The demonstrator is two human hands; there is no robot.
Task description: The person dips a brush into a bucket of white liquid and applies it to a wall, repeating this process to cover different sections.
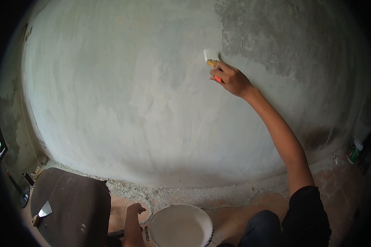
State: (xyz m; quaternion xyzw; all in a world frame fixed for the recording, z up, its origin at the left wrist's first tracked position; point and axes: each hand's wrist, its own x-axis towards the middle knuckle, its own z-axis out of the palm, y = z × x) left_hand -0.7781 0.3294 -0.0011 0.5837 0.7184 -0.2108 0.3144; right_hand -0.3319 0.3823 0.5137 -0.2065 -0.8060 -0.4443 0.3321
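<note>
My right hand (pixel 232 79) is closed around the handle of a paintbrush (pixel 212 56), raised in front of the wall (pixel 123 94). White paint covers the brush's bristles, which point up against the wall, and part of an orange handle shows below the fingers. Pale coating covers most of the wall; a darker, rough grey patch lies at the upper right, close to the brush. Low down, my left hand (pixel 137 208) hangs above the floor with its fingers loosely apart and nothing visible in them. Beside it stands a round basin (pixel 181 225) of whitish liquid.
A scraper (pixel 44 210) lies on a dark-covered surface (pixel 76 206) at the lower left. Crumbly debris (pixel 152 193) runs along the wall's foot. A green and white container (pixel 354 151) stands at the far right. My knee (pixel 263 228) is at the bottom.
</note>
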